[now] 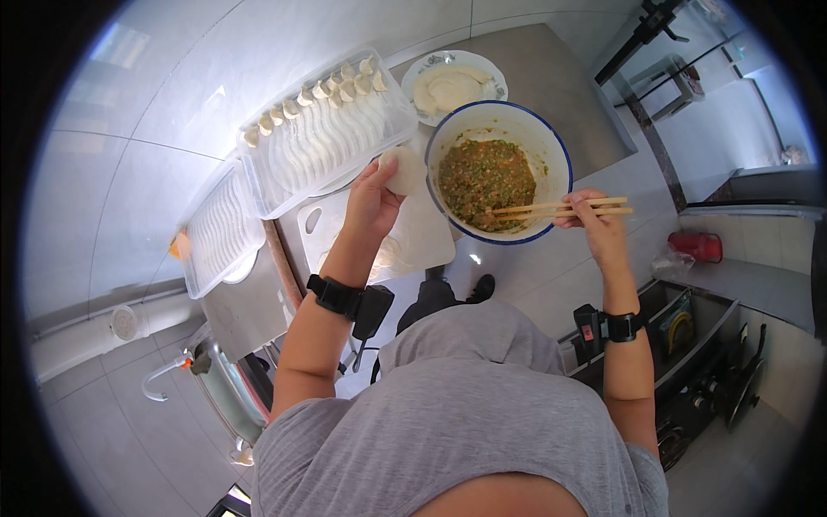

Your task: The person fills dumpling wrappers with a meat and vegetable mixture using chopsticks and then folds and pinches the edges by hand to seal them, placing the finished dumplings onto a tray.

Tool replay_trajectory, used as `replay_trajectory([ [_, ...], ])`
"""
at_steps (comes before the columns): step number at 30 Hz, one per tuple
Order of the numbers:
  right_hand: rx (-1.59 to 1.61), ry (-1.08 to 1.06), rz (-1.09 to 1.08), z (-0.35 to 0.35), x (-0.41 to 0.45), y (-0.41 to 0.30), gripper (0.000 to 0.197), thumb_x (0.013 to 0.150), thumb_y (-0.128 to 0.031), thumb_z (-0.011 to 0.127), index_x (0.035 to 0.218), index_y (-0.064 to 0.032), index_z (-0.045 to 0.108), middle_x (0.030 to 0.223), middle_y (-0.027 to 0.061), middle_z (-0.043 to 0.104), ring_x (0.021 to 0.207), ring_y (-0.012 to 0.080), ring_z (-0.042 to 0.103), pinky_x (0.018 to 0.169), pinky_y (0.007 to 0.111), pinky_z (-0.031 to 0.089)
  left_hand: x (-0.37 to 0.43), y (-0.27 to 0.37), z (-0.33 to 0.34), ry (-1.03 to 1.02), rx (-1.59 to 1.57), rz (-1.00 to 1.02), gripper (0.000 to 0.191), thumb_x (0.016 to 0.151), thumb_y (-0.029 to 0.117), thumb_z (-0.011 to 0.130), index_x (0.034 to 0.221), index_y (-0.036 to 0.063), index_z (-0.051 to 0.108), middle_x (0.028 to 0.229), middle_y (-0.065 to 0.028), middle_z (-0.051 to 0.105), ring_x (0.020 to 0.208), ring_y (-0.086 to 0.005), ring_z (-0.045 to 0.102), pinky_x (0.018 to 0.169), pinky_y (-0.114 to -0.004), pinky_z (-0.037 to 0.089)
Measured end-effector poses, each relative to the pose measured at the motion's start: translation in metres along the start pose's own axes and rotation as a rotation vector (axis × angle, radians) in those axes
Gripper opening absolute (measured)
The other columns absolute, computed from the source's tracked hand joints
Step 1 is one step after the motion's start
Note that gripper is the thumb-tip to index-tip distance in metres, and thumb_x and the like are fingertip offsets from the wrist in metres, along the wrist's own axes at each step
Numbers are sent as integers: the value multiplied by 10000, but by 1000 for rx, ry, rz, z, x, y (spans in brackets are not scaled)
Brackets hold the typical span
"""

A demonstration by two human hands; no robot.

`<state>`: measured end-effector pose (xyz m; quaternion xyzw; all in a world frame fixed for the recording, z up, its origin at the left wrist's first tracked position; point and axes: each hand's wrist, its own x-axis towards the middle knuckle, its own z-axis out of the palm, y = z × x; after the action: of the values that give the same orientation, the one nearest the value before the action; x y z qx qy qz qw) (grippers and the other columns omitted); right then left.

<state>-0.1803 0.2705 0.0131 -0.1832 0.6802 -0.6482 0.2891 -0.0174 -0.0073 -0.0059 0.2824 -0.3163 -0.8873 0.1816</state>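
Note:
My left hand point(376, 200) holds a round dough wrapper point(402, 170) by its edge, just left of a white enamel bowl point(557, 150) with a blue rim. Inside that bowl lies minced filling point(484, 178) flecked with green. A pair of wooden chopsticks point(549, 209) is gripped in my right hand point(591, 216) at the bowl's right rim, and their tips rest in the filling. Below my left hand is a white cutting board point(426, 242); more wrappers point(387, 254) on it are partly hidden by my forearm.
A clear ridged plastic tray point(329, 142) holds several folded dumplings point(342, 83) along its far side. Another ridged tray point(223, 223) stands to its left. Behind the bowl sits a patterned plate point(497, 81) with dough point(451, 87). A drawer rack point(685, 323) is at the right.

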Motion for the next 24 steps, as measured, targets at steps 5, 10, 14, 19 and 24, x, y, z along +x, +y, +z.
replay_trajectory([
  [5, 48, 15, 19, 6, -5, 5, 172, 844, -133, 499, 866, 31, 544, 752, 105, 584, 613, 167, 609, 545, 227, 494, -1, -1, 8, -1, -102, -36, 241, 833, 144, 518, 1028, 4, 503, 976, -77, 575, 889, -173, 570, 789, -297, 464],
  [10, 101, 10, 25, 10, -6, 10, 165, 848, -124, 489, 877, 30, 541, 763, 117, 589, 619, 177, 615, 545, 230, 499, -4, 0, 13, 10, -140, -48, 251, 834, 157, 516, 1037, 10, 502, 994, -80, 570, 925, -177, 557, 821, -312, 451],
  [14, 130, 20, 48, 10, -7, 7, 156, 846, -108, 476, 881, 31, 539, 763, 124, 593, 607, 187, 615, 538, 235, 502, -3, 1, 13, -30, -153, -55, 277, 845, 176, 496, 1065, 9, 491, 1019, -83, 563, 947, -186, 550, 843, -329, 440],
  [19, 130, 58, 73, 5, -7, 13, 190, 834, -123, 450, 865, 40, 543, 735, 137, 599, 582, 205, 612, 526, 249, 496, -4, 2, 16, -17, -131, -72, 280, 856, 170, 472, 1083, 7, 480, 1034, -88, 558, 959, -192, 546, 847, -339, 439],
  [24, 169, 81, 127, 7, -4, 8, 180, 825, -120, 468, 856, 46, 528, 743, 152, 592, 577, 214, 616, 491, 247, 501, -4, 3, 18, 15, -117, -96, 283, 864, 142, 447, 1112, 5, 451, 1058, -94, 545, 972, -198, 541, 858, -351, 435],
])
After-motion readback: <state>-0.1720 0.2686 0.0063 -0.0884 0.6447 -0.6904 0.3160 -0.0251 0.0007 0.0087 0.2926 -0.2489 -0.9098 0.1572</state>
